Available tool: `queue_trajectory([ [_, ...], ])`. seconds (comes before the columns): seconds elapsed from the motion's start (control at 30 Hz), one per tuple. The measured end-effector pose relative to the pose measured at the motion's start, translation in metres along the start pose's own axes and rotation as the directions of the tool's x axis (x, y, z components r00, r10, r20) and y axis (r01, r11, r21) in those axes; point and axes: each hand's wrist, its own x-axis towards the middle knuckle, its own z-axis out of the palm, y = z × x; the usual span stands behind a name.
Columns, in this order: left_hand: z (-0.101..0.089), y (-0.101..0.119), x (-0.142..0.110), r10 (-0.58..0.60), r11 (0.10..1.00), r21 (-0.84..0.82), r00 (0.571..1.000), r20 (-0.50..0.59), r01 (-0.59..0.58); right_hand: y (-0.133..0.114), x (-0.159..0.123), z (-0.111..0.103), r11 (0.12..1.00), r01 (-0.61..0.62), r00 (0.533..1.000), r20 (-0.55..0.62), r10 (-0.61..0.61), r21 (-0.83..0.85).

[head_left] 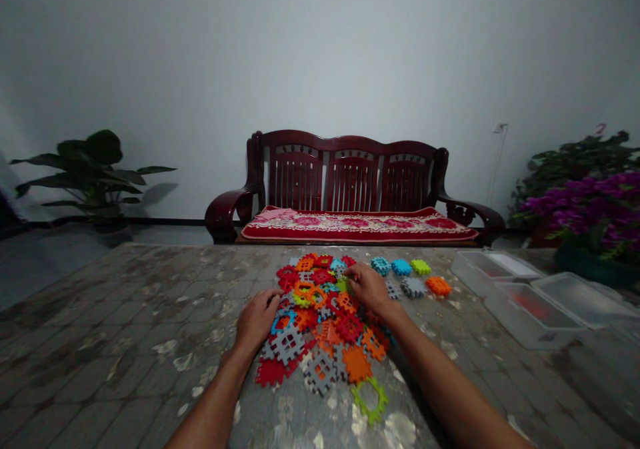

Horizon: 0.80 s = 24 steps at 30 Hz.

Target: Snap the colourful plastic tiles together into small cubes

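Note:
A loose heap of plastic interlocking tiles (349, 328) with toothed edges lies on the table, in red, orange, grey, blue and yellow-green. My left hand (256, 317) rests against the heap's left edge, its thumb and fingers slightly apart and nothing visible between them. My right hand (369, 288) reaches over the upper right of the heap. Its fingers are bent together beside a yellow-green tile (343, 284); what they pinch is hidden. Nearest me lies a yellow-green tile frame (371, 401) with a large hole.
Right of the heap sit several separate tile groups, among them a blue one (401, 267), a grey one (414, 287) and an orange one (439, 286). Clear plastic boxes (537, 312) stand farther right, near purple flowers (595, 202). Beyond the table (165, 342) is a wooden bench (350, 169).

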Motion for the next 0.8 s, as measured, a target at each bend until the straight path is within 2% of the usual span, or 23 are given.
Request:
queue_trajectory([
  [0.1,-0.001,0.0,0.0,0.0,1.0,0.007,1.0,0.001,0.0,0.009,-0.009,0.0,0.989,0.04,0.991,-0.132,-0.02,0.144],
  [0.17,-0.001,0.0,0.0,-0.006,1.0,0.015,1.0,-0.001,0.006,0.015,-0.017,0.0,0.975,0.073,0.983,-0.178,-0.035,0.209],
  [0.33,0.0,0.0,0.0,-0.001,1.0,0.014,1.0,-0.015,0.001,0.03,-0.035,0.001,0.95,0.115,0.984,-0.162,-0.069,0.292],
  [0.47,0.001,-0.002,0.001,0.005,1.0,0.007,1.0,-0.01,-0.005,0.032,-0.042,-0.002,0.95,0.079,0.982,-0.186,-0.022,0.302],
  [0.67,-0.001,0.001,0.0,-0.01,1.0,0.027,1.0,0.007,0.01,0.025,-0.057,-0.018,0.967,0.02,0.993,-0.117,0.01,0.253],
  [0.8,-0.002,0.003,-0.001,-0.005,1.0,0.019,1.0,0.0,0.005,0.014,-0.082,-0.037,0.985,-0.015,1.0,0.027,0.01,0.174],
])
